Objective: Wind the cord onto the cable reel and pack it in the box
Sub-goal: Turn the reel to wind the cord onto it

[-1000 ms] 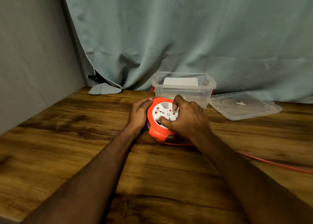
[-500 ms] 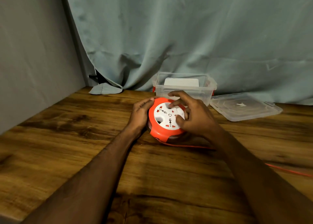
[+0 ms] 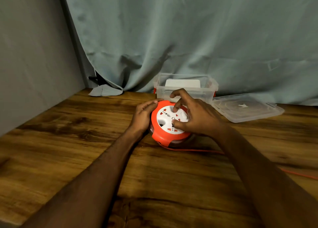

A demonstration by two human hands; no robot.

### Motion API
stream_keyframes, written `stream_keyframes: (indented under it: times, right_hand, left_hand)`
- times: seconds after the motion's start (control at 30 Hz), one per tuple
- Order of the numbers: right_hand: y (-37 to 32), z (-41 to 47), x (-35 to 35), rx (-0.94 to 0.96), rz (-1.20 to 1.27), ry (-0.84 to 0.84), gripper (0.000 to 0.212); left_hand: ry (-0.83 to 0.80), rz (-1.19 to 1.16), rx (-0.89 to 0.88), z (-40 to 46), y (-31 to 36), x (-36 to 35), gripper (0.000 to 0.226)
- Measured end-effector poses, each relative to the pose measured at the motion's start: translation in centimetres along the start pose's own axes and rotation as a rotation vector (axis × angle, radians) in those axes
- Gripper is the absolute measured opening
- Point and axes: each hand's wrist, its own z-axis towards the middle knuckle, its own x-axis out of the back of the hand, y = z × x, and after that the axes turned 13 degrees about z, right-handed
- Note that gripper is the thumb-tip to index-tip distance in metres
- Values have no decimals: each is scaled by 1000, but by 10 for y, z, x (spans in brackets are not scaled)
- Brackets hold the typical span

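The left hand (image 3: 143, 115) lies flat against the left side of the orange cable reel (image 3: 169, 124) to keep it from sliding, while the right hand (image 3: 194, 117) pokes bent fingers into its white face to spin it and pull in the cord (image 3: 197, 150), near the open box (image 3: 185, 88).

The reel (image 3: 169, 124) looks like smooth plastic, orange rim and white face, faintly glossy; the box (image 3: 185, 90) and lid (image 3: 247, 108) are clear glossy plastic; the table (image 3: 72, 141) shows grained, slightly shiny wood; the curtain (image 3: 172, 38) is matt creased cloth
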Motion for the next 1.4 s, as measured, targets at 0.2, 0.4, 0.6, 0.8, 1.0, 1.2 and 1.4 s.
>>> stream_keyframes:
  times: [0.2,0.4,0.6,0.8,1.0,1.2,1.4]
  right_hand:
    - [5,-6,3,-31,-41,-83,80]
    - [4,-5,5,-48,6,-53,83]
    - [0,-5,6,-86,6,-72,70]
    - [-7,-9,2,-68,-55,-15,63]
    - [-6,-5,-16,-75,-174,111,59]
    - [-18,-2,-31,-157,-220,223,53]
    - [-15,3,-39,-228,-134,257,49]
  left_hand:
    - [11,-8,27,3,-5,1,29]
    - [21,2,34,4,-3,1,28]
    - [17,-3,1,3,-2,1,26]
    - [38,-74,-14,2,-1,-2,24]
    - [111,-132,-35,-1,0,-8,22]
    - [137,-125,-14,2,-3,-8,21]
    - [83,-105,-24,0,-2,-4,25]
